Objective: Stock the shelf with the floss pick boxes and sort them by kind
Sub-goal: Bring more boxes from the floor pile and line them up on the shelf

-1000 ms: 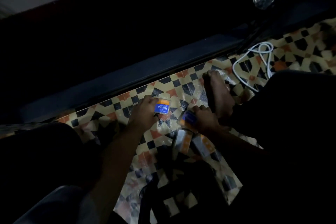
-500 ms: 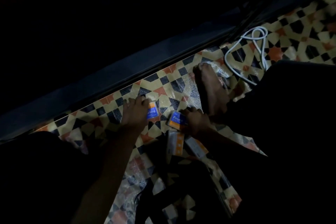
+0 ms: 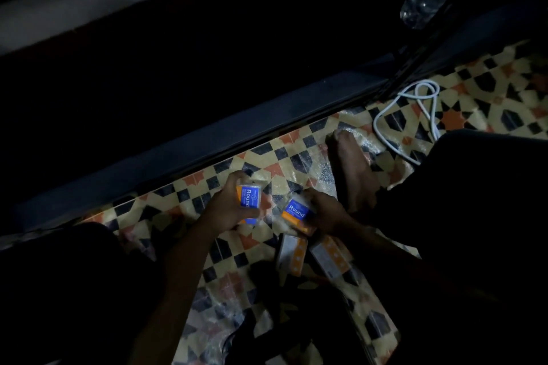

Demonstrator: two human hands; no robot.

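— Where are you in the job?

— Picking up stock. I'm down on the patterned floor [image 3: 299, 157], and each grip has one floss pick box. My left hand [image 3: 225, 210] is curled round a box with a blue "Round" label [image 3: 248, 198]; my right hand [image 3: 324, 213] pinches a second "Round" box [image 3: 296, 212]. The two boxes are near each other but apart, label faces up toward me.

— Same kind, then?

— As far as I can read, yes: both show the blue panel with orange edging. I'd judge they belong together.

— Anything left on the floor?

— Two more orange-and-white boxes [image 3: 292, 255] lie just under my right grip, toward me, side by side. Their labels face away, so I can't tell their kind. A dark bag [image 3: 296, 320] sits nearer still to me.

— And the shelf?

— Beyond both grips, past a dark ledge [image 3: 207, 139], everything is black. I can't make out a shelf board or any boxes already placed.

— So what does the next move call for?

— I think lifting both boxes forward over that ledge and setting them next to each other, labels outward. In this dim light I'd have to feel for the board. My bare foot [image 3: 350, 169] is just beside the right grip, and a white cable [image 3: 415, 115] lies beyond it, so I'd keep the right arm's path clear of those.
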